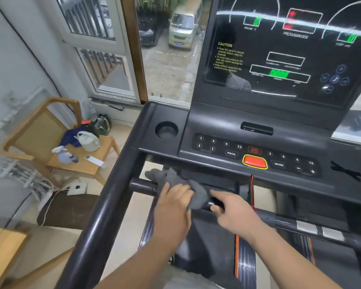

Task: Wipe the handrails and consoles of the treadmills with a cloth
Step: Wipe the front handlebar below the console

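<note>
A grey cloth is draped over the black crossbar handrail just below the treadmill console. My left hand presses down on the cloth and grips it against the bar. My right hand holds the cloth's right end and the bar beside it, fingers curled. The left side handrail runs down toward me. The dark display panel rises above the button row with its red stop button.
A wooden chair at the left carries a spray bottle, a white jug and a remote. A window stands ahead. A red safety cord hangs under the console. A cup holder sits at the console's left.
</note>
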Demonstrator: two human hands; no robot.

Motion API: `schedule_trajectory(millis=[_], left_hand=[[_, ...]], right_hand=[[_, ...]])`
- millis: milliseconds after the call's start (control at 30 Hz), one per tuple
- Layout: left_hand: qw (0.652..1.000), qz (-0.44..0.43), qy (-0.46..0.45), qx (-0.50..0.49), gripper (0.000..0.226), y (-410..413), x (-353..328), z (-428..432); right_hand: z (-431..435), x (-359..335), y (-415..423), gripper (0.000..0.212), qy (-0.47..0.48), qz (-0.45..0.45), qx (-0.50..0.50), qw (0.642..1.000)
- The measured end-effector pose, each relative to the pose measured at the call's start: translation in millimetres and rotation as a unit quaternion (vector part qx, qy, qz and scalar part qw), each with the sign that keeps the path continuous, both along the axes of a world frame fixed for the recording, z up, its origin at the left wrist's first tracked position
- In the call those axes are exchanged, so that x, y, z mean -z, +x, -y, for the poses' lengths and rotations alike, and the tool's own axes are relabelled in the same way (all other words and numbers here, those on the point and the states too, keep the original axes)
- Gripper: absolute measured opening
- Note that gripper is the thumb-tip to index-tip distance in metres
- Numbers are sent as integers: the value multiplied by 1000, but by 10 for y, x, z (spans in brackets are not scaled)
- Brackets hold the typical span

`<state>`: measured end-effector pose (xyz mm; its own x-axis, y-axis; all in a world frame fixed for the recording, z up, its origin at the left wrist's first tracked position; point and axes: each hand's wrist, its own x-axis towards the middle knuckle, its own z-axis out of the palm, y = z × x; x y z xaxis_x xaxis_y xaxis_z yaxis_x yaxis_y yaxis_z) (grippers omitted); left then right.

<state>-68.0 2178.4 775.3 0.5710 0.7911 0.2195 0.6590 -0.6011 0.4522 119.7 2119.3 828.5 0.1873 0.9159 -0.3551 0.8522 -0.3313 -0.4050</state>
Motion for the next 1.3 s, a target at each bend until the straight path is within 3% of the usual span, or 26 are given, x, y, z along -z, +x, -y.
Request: schedule_trajectory(millis=[100, 200, 300, 367, 500, 567, 667, 733, 833, 933, 1033, 1100, 1167, 1200, 1233, 1267, 1300], left_hand=[[989, 38, -6, 145, 49, 410, 0, 293], [982, -16, 0, 188, 52, 492, -52, 19], [985, -143, -20, 96, 33, 464, -126, -227], [983, -185, -16, -3, 34, 640, -193, -99], [997, -69, 13, -26, 22, 1264, -89, 632], [1000, -12, 24, -2, 31, 1247, 25, 711], [992, -126, 11, 19, 39, 1100, -35, 465], [981, -188, -28, -29, 34, 1232, -174, 390], [973, -199, -44, -104, 15, 1519, -269, 663], [985, -23, -54, -161, 22, 1423, -233, 1085], [956, 87, -143, -240, 21, 1343, -288, 1341], [880, 214, -263, -331, 16, 1426, -300, 1495], [766, 357, -364, -391, 20, 1524, -371, 1530], [706, 419, -393, -415, 21, 1541, -440, 1478], [674, 459, -397, -421, 20, 1555, -534, 1421], [683, 470, -377, -413, 20, 1565, -643, 1357], [718, 461, -341, -395, 20, 1581, -772, 1296]], right_hand=[[283, -33, 285, 42, 67, -19, 6, 998], [604, -142, 703, 50, 69, 30, 60, 995], [895, -200, 1093, 56, 14, 75, 94, 993], [1038, -208, 1285, 57, -15, 85, 96, 992], [1253, -220, 1619, 54, -66, 103, 80, 989], [1380, -191, 1772, 54, -75, 106, 78, 988], [1509, -159, 1943, 52, -82, 119, 52, 988], [1539, -134, 2000, 53, -76, 122, 39, 989], [1555, -95, 2011, 55, -62, 125, 17, 990], [1567, -74, 2036, 53, -48, 113, 8, 992], [1564, -63, 2140, 58, -52, 108, 9, 993], [1568, -64, 2192, 61, -61, 96, 18, 993], [1578, -77, 2227, 60, -67, 92, 23, 993], [1588, -85, 2260, 61, -71, 98, 25, 992], [1603, -97, 2309, 61, -79, 108, 28, 991], [1625, -119, 2366, 60, -90, 122, 31, 988], [1652, -134, 2421, 57, -106, 134, 35, 985]])
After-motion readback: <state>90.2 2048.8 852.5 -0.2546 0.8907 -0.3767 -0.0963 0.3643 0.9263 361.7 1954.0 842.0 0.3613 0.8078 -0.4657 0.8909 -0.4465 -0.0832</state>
